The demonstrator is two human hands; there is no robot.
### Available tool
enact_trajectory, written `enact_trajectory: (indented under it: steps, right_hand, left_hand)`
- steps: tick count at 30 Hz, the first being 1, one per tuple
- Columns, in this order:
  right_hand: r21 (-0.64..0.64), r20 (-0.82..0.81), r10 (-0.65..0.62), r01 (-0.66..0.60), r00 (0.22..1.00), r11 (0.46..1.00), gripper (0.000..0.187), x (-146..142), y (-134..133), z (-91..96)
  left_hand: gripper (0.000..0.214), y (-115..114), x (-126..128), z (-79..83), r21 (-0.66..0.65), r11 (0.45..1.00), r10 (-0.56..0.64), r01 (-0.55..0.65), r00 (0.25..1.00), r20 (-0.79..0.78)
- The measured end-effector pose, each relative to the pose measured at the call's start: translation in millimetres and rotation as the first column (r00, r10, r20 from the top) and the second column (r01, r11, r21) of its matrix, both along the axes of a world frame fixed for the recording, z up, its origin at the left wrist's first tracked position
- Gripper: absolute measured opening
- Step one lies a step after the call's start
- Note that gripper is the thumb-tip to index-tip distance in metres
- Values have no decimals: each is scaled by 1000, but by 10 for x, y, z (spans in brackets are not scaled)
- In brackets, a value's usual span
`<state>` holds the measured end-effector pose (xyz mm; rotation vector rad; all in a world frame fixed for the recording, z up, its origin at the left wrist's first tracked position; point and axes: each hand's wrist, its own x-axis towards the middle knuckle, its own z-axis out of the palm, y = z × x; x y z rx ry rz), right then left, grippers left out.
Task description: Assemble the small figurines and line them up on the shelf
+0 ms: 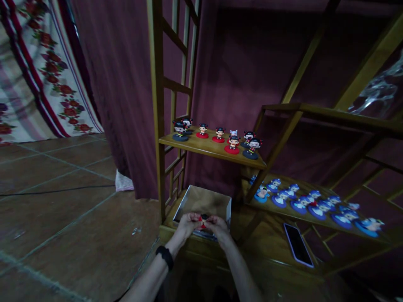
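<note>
My left hand (186, 225) and my right hand (217, 226) meet over the near edge of an open cardboard box (192, 200). Both are closed on one small figurine (204, 219) with a dark head and red body, pinched between the fingers. A black band sits on my left wrist. Above, a wooden shelf (204, 149) carries several similar figurines on red and dark round bases (232, 144). A lower shelf to the right holds several blue and white figurines (310, 203) lying in rows.
A phone (298, 244) lies face up on the bottom wooden board. Dark red curtain hangs behind the wooden rack. A floral cloth (37, 84) hangs at far left above the tiled floor (63, 201), where a thin cable runs.
</note>
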<state>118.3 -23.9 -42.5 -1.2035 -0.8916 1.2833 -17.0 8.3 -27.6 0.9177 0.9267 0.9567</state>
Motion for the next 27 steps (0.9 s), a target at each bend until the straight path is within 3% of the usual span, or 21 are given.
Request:
enact_trajectory:
  steps: [5,11,18,27]
  right_hand:
    - [5,-11,-41,41,999,999,31,-22,-16,90]
    - [1,-146,-17,17,989,1000,24,-21,-25,211]
    - [-1,-184,-8,8,983,1000,29,10,-14,248]
    - [-7,-112,-167,167,980,986,27,155,-7,243]
  left_hand:
    - [38,2,-20,59,-34,999,-36,37,998,50]
    - [32,69,-70,116,-105,990,-80,94,988,132]
    - [17,71,-66,185,-137,990,-26,43,992,122]
    - [10,269,-215,159,-146,953,276,-264,959,66]
